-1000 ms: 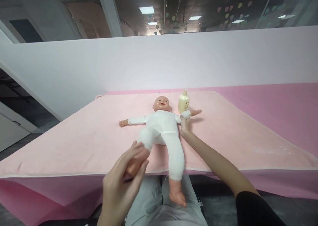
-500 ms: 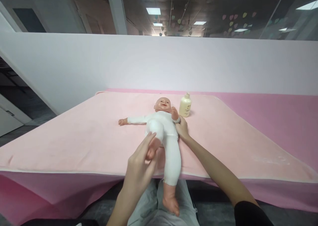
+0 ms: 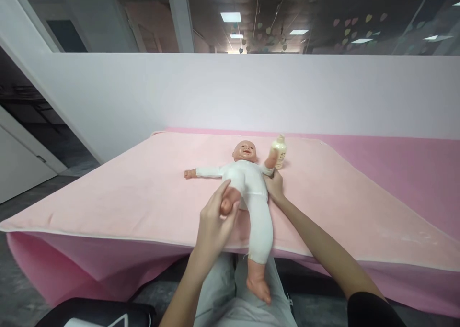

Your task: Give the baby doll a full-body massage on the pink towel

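Note:
A baby doll [image 3: 253, 178] with a white cloth body lies on its back on the pink-covered table, head toward the wall. Its leg on the left side is bent up, and my left hand [image 3: 216, 219] is closed around that lower leg near the foot. The other leg hangs straight over the table's front edge. My right hand [image 3: 275, 186] grips the doll's arm on the right side, by the sleeve, with some fingers hidden behind it. Just behind that raised doll hand stands a cream pump bottle [image 3: 280, 150], partly covered by it.
The peach-pink cloth [image 3: 143, 197] drapes over the table's front edge. A white wall [image 3: 251, 92] with glass above it rises behind the table. At the lower left sits a black object [image 3: 104, 310], and a white door [image 3: 25, 154] stands at far left.
The doll's arm on the right has swung outward and now overlaps the bottle, with my right hand at it. The bent leg is pushed slightly toward the body. The whole view has shifted.

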{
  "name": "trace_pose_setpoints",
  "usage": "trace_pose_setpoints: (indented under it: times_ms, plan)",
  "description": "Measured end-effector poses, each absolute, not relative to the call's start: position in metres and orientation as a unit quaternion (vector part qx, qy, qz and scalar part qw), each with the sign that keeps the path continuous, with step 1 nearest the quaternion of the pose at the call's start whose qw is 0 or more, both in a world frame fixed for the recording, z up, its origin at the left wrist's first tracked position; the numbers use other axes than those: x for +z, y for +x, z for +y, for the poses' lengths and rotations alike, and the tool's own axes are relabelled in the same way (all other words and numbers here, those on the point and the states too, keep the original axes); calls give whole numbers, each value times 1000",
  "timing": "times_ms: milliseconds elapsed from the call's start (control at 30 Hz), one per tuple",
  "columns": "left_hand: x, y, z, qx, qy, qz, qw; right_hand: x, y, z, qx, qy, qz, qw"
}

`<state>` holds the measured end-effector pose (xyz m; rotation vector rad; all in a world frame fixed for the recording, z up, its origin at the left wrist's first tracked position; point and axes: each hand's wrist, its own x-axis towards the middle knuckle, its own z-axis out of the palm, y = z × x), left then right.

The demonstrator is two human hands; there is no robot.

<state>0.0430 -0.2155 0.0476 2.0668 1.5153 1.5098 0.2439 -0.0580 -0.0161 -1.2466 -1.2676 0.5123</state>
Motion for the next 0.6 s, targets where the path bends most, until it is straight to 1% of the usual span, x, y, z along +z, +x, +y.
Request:
trace_pose_setpoints:
  times_ms: [67, 133, 233, 367, 500, 600]
  plan:
    - [39, 47, -186, 483, 713, 490, 131, -12, 246, -61, 153, -517, -647, 539]
    - [28, 51, -171, 471, 716, 489, 161, -9, 249, -62, 99, -503, -702, 495]
    - [21, 53, -180, 468, 704, 507, 168, -7, 251, -62, 85, -507, -711, 480]
    - [30, 41, -231, 450, 684, 550, 163, -13, 248, -58, 161, -520, -645, 536]
    - [41, 19, -286, 408, 686, 586, 138, -22, 247, -46, 282, -557, -473, 621]
    - [48, 8, -308, 370, 696, 601, 133, -26, 253, -37, 319, -550, -363, 682]
